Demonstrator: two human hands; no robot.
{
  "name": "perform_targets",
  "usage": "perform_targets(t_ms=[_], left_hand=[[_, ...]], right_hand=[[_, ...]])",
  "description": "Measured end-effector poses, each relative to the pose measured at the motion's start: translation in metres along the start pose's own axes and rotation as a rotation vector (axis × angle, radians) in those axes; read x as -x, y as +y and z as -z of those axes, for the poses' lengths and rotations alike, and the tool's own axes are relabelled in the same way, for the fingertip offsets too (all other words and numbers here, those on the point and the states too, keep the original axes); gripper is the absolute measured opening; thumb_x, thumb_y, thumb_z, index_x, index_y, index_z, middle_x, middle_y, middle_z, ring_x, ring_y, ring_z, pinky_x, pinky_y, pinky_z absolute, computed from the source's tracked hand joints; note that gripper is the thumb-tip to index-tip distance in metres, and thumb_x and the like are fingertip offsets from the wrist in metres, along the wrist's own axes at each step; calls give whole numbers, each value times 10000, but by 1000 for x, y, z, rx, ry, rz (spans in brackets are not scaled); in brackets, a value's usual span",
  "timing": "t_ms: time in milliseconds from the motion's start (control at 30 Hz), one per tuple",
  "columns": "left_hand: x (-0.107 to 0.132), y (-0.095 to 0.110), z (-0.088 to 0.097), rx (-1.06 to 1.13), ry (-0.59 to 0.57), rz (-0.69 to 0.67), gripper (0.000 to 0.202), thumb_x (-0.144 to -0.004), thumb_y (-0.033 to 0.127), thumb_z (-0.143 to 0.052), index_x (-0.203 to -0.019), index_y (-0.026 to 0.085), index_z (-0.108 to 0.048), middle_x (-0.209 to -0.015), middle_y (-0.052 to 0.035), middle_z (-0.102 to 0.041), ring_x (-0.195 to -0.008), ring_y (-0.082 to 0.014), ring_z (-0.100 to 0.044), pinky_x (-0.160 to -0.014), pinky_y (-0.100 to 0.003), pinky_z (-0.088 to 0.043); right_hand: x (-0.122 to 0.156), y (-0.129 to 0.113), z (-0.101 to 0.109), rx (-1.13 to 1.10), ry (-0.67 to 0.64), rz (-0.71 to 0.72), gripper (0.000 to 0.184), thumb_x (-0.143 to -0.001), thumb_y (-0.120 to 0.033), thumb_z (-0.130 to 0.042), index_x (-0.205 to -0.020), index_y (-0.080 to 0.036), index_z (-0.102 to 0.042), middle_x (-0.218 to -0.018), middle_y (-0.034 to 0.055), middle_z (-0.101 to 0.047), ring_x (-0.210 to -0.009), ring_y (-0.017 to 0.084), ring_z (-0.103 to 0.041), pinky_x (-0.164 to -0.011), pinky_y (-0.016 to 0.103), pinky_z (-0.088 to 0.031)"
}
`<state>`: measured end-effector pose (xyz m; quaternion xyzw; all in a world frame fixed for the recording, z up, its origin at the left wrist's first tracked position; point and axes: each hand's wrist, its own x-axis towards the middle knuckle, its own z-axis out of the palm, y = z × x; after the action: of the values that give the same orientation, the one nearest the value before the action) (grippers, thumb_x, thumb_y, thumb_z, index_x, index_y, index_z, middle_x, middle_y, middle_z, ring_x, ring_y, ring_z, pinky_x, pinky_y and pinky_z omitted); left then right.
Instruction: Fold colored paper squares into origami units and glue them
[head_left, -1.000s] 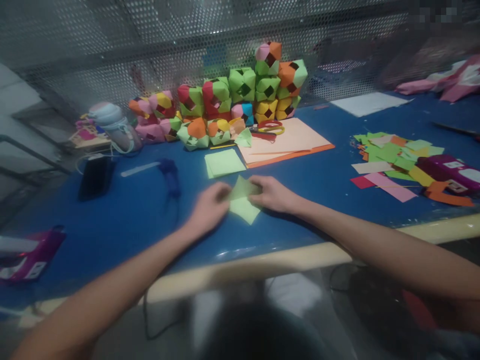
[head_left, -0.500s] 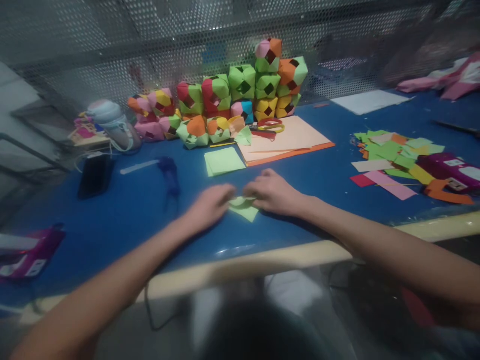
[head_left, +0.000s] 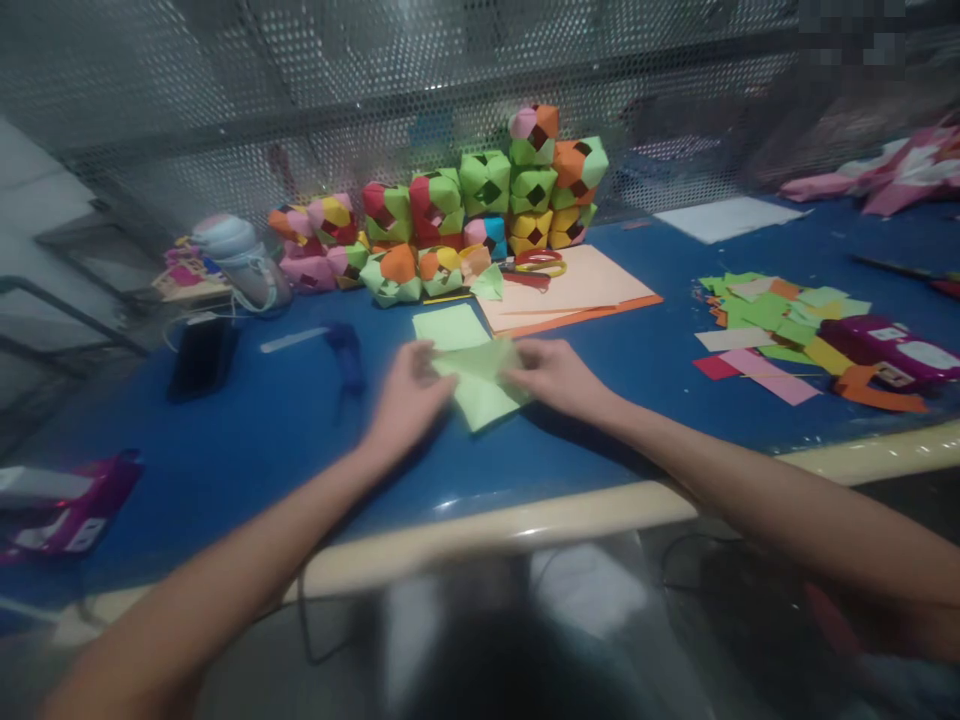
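A light green sheet of paper (head_left: 484, 388), with a crease across it, is held between both hands above the blue table. My left hand (head_left: 411, 393) pinches its left edge, thumb on the near side. My right hand (head_left: 564, 377) grips the right edge; its fingertips are somewhat blurred. Just behind the sheet lies a small stack of light green paper squares (head_left: 452, 326), partly covered by it. Farther back, scissors (head_left: 536, 266) with red and yellow handles rest on peach paper sheets (head_left: 600, 278).
Several folded paper blocks (head_left: 485, 182) stand stacked along the mesh partition (head_left: 352, 90). Paper scraps (head_left: 780, 320) and a purple box-like object (head_left: 892, 350) lie at right. A phone (head_left: 202, 358), a bottle (head_left: 238, 262) and a blue object (head_left: 345, 355) are at left.
The green paper has been opened out from a smaller folded shape and lifted. Both hands have moved slightly apart along its edges. The view has shifted a little.
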<state>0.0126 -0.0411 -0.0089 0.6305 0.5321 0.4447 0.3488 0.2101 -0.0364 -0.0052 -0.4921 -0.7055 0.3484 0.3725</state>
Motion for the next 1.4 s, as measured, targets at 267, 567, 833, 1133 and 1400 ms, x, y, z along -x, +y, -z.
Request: perform_targets(t_ms=[267, 567, 833, 1133, 1400], left_hand=[[5, 1, -10, 432, -156, 261, 401, -656, 246, -656, -1029, 114, -590, -951, -101, -692, -792, -201, -649, -734, -328, -506], [9, -6, -12, 286, -98, 211, 430, -671, 258, -654, -1080, 137, -603, -1083, -101, -673, -866, -206, -637, -727, -301, -507], [13, 3, -15, 263, -121, 197, 424, -666, 247, -651, -1074, 139, -613, -1057, -90, -685, -860, -204, -636, -739, -302, -507], [13, 1, -16, 247, -85, 217, 436, -645, 226, -635, -1069, 128, -609, -1062, -105, -678, -930, -238, -624, -753, -325, -505], [11, 2, -13, 232, -41, 192, 459, -613, 206, -645, -1064, 132, -603, -1003, -91, -688, -838, -210, -631, -722, -312, -514]], right_hand=[[1, -12, -9, -362, -3, -181, 267, -645, -180, -603, -893, -125, -686, -829, 38, -710, -771, 171, -635, -663, 259, -492], [4, -20, -11, -319, 17, -243, 213, -652, -191, -619, -841, -112, -675, -849, 50, -705, -751, 159, -625, -630, 239, -483], [5, -23, -15, -315, 56, -288, 227, -615, -151, -641, -838, -112, -640, -854, 60, -699, -748, 156, -622, -612, 229, -479], [5, -23, -15, -440, 64, -275, 197, -633, -170, -585, -821, -134, -630, -842, 43, -697, -729, 148, -615, -616, 240, -476], [5, -22, -12, -458, 63, -280, 139, -623, -188, -593, -753, -140, -606, -798, 36, -680, -684, 135, -589, -597, 236, -457]])
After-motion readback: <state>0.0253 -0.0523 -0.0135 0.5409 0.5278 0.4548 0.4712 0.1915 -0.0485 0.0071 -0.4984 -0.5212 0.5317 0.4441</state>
